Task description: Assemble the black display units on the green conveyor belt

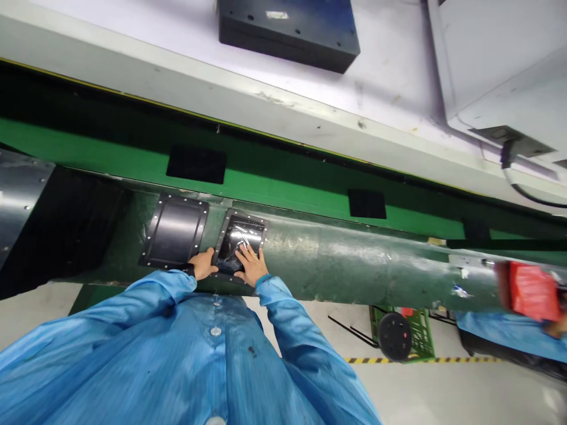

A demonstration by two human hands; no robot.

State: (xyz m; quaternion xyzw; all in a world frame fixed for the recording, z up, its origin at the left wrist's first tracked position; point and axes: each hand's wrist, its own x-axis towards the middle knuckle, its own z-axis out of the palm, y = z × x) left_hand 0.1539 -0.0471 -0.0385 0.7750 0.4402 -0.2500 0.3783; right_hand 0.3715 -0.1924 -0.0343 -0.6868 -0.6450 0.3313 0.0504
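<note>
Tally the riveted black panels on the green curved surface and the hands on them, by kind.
Bare riveted black panel: 1
Film-covered riveted black panel: 1
Hands: 2 (left hand, right hand)
Total: 4

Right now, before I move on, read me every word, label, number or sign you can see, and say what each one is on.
Nothing in view can be read.
Small white label on the black box: too small and blurred to read.
White sticker on the green wrapped duct: too blurred to read.
Red object at the right edge: blurred, no print can be made out.
</note>
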